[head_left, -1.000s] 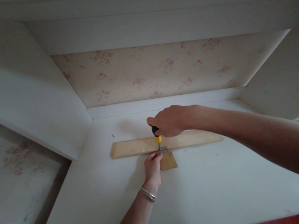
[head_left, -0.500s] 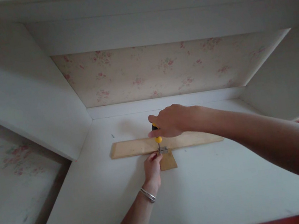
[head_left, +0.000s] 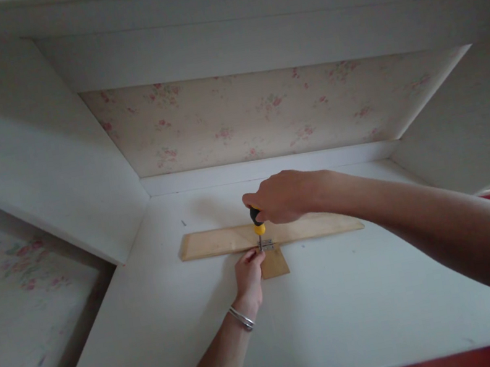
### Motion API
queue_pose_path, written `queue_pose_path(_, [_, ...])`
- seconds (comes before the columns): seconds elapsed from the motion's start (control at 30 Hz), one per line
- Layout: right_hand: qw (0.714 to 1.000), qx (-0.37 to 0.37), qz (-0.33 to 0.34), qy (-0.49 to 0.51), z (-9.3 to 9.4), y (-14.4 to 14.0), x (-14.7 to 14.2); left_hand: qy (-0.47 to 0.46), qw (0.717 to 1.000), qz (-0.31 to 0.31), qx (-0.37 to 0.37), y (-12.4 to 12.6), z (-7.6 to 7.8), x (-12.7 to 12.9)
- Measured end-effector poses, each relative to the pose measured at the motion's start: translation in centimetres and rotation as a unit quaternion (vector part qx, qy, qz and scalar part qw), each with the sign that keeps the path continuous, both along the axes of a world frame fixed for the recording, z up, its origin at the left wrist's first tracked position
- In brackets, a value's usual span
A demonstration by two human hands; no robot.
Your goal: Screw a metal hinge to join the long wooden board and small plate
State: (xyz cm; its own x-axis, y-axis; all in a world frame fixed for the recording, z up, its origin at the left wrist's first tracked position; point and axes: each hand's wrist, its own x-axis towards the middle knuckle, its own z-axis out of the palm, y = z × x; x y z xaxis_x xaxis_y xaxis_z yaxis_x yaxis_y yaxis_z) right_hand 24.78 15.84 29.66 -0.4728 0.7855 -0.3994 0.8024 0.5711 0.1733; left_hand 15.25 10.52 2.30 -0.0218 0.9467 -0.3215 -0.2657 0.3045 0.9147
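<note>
My right hand (head_left: 283, 197) is wrapped round the black and yellow handle of a screwdriver (head_left: 259, 229), which stands nearly upright. Its shaft points down at a small metal hinge (head_left: 267, 244). The hinge lies where a long pale wooden board (head_left: 219, 241) meets a short wooden piece (head_left: 275, 263). My left hand (head_left: 248, 275), with a silver bangle at the wrist, pinches at the hinge's left end beside the screwdriver tip. Whatever its fingertips hold there is too small to make out.
The boards lie on a white desktop (head_left: 332, 313). Small dark bits, perhaps screws, lie near the long board, one a small piece (head_left: 183, 223) behind it. White side panels (head_left: 52, 153) and a floral-papered back wall (head_left: 224, 118) enclose the desk, beneath an overhead shelf (head_left: 141, 10).
The right fingers have shifted slightly on the handle, showing more of its black part. The left hand and boards keep their places; the view has moved slightly.
</note>
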Motion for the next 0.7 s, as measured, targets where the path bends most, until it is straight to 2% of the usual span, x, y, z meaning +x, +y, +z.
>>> queue_pose_path(0.1, [0.999,0.034,-0.027,-0.010,-0.44,0.03,-0.37,-0.004,1.000,0.006,-0.010,0.00,0.23,0.03])
queue_pose_path(0.2, [1.000,0.002,-0.022,0.019,-0.43,-0.09,-0.25,-0.009,1.000,0.007,-0.007,-0.02,0.38,0.06])
queue_pose_path(0.3, [0.999,-0.024,0.014,0.025,-0.17,-0.30,-0.06,-0.005,1.000,0.008,-0.003,-0.02,0.29,0.06])
queue_pose_path(0.37, [1.000,-0.006,0.019,0.008,-0.21,-0.35,-0.19,0.003,1.000,0.010,-0.004,0.01,0.14,0.06])
queue_pose_path(0.5, [0.999,0.035,-0.014,-0.004,-0.46,-0.27,-0.54,0.009,1.000,0.006,-0.005,0.05,0.00,0.08])
queue_pose_path(0.7, [1.000,-0.003,0.011,0.011,-0.35,-0.34,-0.35,0.007,1.000,0.002,0.005,0.04,0.23,0.05])
